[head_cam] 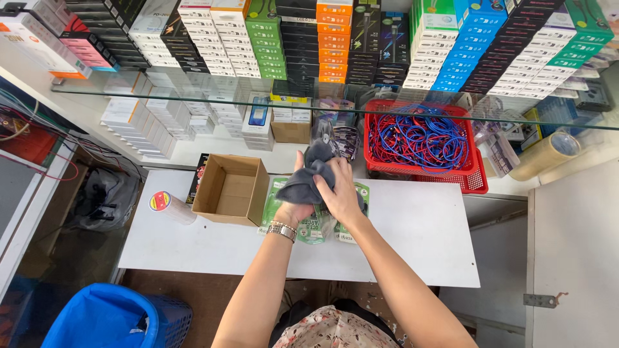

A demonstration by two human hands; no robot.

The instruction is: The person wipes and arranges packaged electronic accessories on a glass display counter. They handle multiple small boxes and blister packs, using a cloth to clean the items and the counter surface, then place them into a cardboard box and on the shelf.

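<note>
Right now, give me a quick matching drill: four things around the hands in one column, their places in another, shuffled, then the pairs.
Things:
1. grey cloth
2. open cardboard box
3. red basket of cables
4. blue bin

Places:
A. on the floor, lower left
B. between both hands
C. beyond the white table, right of the hands
D. on the white table, left of the hands

Pairs: 1-B, 2-D, 3-C, 4-A

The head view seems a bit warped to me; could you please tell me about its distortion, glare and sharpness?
In the head view, wide-angle distortion bows the glass shelf edge; the glass carries faint reflections; lighting is even and soft, with weak shadows on the white table; both hands, left hand and right hand, and the grey cloth are sharp.
</note>
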